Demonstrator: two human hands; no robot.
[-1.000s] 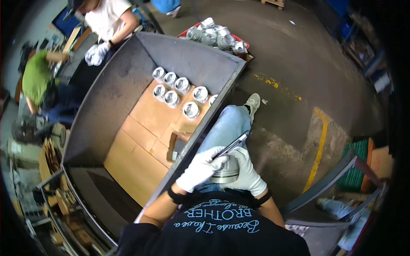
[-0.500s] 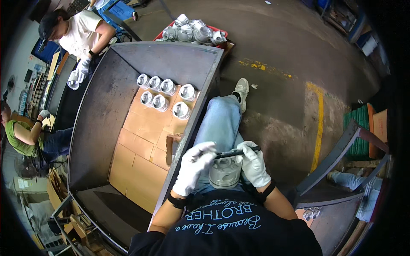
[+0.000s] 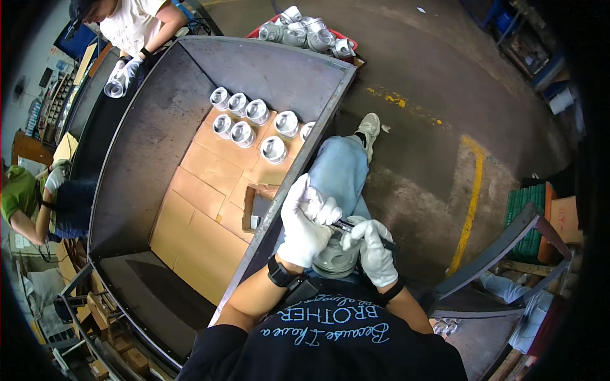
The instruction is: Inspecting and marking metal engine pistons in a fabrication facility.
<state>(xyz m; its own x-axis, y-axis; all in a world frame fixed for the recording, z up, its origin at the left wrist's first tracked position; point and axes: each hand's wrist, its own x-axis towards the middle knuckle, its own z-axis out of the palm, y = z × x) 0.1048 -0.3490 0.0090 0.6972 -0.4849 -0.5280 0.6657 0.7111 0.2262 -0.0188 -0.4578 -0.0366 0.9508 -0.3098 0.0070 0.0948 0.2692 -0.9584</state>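
Note:
In my lap rests a silver metal piston [image 3: 335, 259], partly covered by both gloved hands. Above it, my right hand [image 3: 376, 249] is closed around a slim black pen-like tool [image 3: 388, 244] with a shinier front end. My left hand [image 3: 305, 222], also in a white glove, has its fingers closed at the tool's other end, above the piston's left side. The exact tip of the tool is hidden by the left fingers.
To my left stands a large grey metal bin [image 3: 136, 120] lined with cardboard [image 3: 190, 209], where several pistons [image 3: 242, 134] stand in rows. Beyond its far edge a red tray [image 3: 254, 32] holds more metal parts. Two co-workers [image 3: 136, 28] in gloves are at the left.
My left hand has moved onto the tool's left end and closed there. The tool has tilted, its right end dropping. My view has shifted slightly, showing another piston by the bin's right wall.

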